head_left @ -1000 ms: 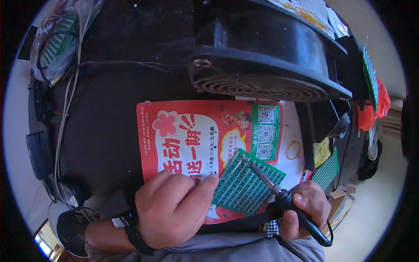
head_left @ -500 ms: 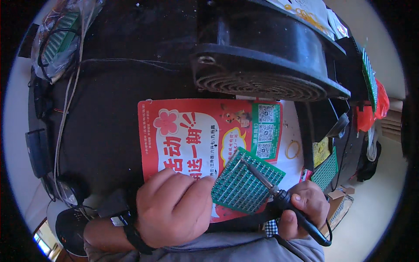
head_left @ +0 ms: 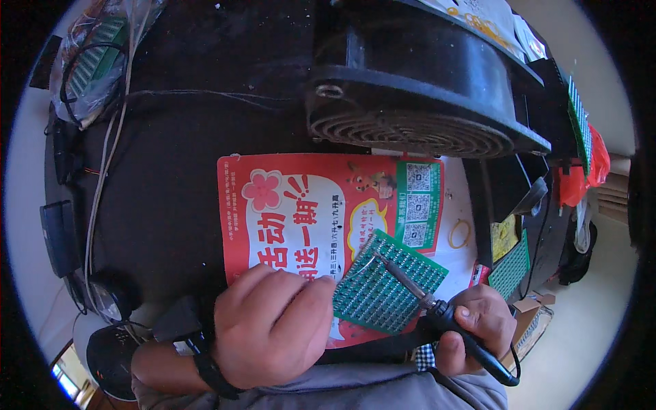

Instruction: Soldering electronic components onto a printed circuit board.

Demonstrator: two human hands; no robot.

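A green perforated circuit board [head_left: 389, 287] lies tilted on a red printed flyer [head_left: 307, 212] on the dark table. My left hand [head_left: 270, 328] rests palm down at the board's left edge, fingertips touching it; a thin wire runs from the fingers to the board's top corner. My right hand [head_left: 475, 324] grips the black handle of a soldering iron [head_left: 437, 311], whose metal tip touches the board near its upper corner.
A large black fan housing [head_left: 417, 96] with a round grille stands behind the flyer. More green boards [head_left: 509, 266] and a yellow ring [head_left: 459, 234] lie at right. Cables, a bag with boards [head_left: 96, 61] and black devices [head_left: 58, 236] line the left edge.
Both hands and the iron hold nearly the same pose; the view has shifted only slightly.
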